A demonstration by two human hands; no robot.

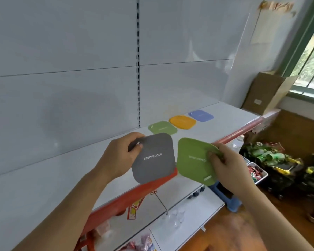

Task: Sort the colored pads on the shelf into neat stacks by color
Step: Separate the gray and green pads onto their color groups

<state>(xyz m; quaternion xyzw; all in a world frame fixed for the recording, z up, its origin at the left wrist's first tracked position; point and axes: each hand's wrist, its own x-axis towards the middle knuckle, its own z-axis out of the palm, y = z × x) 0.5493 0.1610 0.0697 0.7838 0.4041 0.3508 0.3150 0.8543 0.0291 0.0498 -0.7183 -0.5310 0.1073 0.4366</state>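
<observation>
A grey pad [153, 158] is pinched by the left hand [121, 156] at frame centre, a green pad [195, 160] by the right hand [225, 163]. Behind them, green [162, 127], orange [182, 121] and blue [201, 115] stacks are laid on the shelf [225, 120].

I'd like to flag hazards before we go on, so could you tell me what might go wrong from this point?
1. The right hand pinches the held green pad only at one edge, out past the shelf front; it could slip and drop to the floor.
2. The left hand holds the gray pad by a corner, and no gray stack shows beside the green stack, orange stack and blue stack; it might get misplaced.
</observation>
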